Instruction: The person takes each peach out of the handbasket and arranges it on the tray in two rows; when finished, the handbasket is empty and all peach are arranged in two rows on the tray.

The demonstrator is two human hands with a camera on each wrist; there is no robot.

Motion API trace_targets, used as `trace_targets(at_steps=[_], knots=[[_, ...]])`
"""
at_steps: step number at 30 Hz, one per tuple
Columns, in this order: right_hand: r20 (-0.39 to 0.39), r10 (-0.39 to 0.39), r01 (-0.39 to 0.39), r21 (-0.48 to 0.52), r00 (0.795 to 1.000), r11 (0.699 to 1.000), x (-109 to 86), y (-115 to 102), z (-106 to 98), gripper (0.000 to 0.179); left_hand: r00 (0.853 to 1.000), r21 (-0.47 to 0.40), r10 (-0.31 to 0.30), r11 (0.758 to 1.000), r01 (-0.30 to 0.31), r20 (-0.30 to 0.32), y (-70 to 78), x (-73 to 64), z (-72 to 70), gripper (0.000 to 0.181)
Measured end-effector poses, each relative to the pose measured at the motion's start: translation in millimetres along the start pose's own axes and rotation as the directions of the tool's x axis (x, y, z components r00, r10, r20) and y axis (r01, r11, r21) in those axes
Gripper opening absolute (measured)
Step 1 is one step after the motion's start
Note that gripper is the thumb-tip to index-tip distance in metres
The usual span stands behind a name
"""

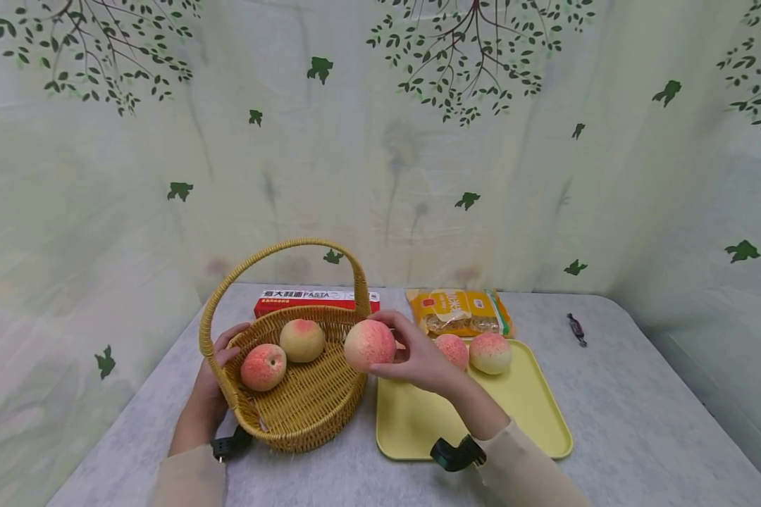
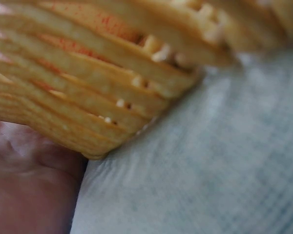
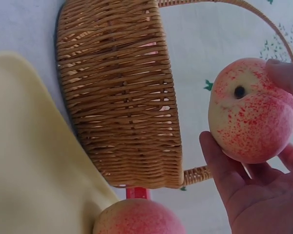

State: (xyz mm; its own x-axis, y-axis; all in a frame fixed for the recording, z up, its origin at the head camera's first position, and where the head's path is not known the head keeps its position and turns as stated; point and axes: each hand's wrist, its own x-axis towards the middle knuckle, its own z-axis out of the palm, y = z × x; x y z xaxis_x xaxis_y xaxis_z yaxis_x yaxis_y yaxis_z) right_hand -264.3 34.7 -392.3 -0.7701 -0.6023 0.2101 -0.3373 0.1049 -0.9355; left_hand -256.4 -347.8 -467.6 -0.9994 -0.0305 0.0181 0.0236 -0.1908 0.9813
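Peach (image 1: 369, 345) was clamped between thumb and fingers of the right hand (image 1: 421, 360), raised above the wicker basket (image 1: 311, 405) at its right rim, left rim was gripped by the left hand (image 1: 208, 386), fingers partly hidden.

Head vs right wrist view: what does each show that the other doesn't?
Head only: the left hand at the basket's side, the orange packet behind the tray, and a small dark wrapped item off to the right.

Right wrist only: the dark spot on the held peach, and the palm side of the right hand.

Both: the right hand gripping that peach, the wicker basket with its handle, the yellow tray, and at least one more peach at the tray.
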Motion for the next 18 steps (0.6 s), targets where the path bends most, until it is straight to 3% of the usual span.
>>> trace_targets(at_steps=[18], knots=[[0.009, -0.039, 0.040, -0.206, 0.999, 0.978, -38.2, 14.2, -4.3, 0.077, 1.000, 0.013, -0.018, 1.000, 0.018, 0.000, 0.5, -0.9, -0.6, 0.045]])
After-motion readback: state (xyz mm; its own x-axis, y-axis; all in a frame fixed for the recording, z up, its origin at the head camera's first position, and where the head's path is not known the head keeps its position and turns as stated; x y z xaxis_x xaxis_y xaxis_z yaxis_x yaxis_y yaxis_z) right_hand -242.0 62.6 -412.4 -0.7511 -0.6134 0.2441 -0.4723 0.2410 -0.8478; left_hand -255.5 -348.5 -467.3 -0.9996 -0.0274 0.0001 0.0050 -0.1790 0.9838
